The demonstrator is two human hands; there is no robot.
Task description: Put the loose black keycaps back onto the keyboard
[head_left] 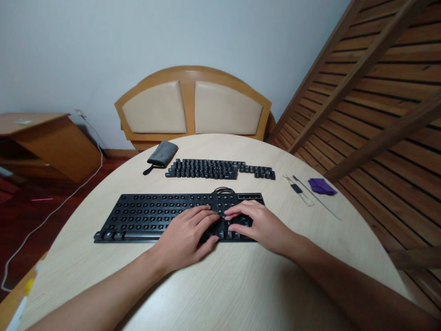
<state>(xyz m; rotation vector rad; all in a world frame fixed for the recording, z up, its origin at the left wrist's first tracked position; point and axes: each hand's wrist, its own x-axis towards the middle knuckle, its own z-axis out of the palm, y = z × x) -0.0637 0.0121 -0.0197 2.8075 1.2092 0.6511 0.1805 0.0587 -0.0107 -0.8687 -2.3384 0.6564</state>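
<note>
A black keyboard point(144, 214) lies across the middle of the table, most of its keycaps off and the square switches bare. The long space bar and a few bottom-row keys are still on it. My left hand point(189, 230) rests on the keyboard right of its middle, fingers stretched forward and thumb apart. Over the number-pad end, my right hand point(262, 223) is curved, with a gap between thumb and index finger; nothing shows in it. Its fingertips are near keys at that end, partly hidden. Behind the keyboard, loose black keycaps point(203, 168) stand in rows.
A grey folded cloth or pouch point(163, 154) lies at the back left of the round table point(213, 294). To the right are a wire keycap puller point(296, 188), a thin metal rod point(320, 201) and a purple cloth point(321, 186). The keyboard's coiled cable point(223, 190) sits behind it.
</note>
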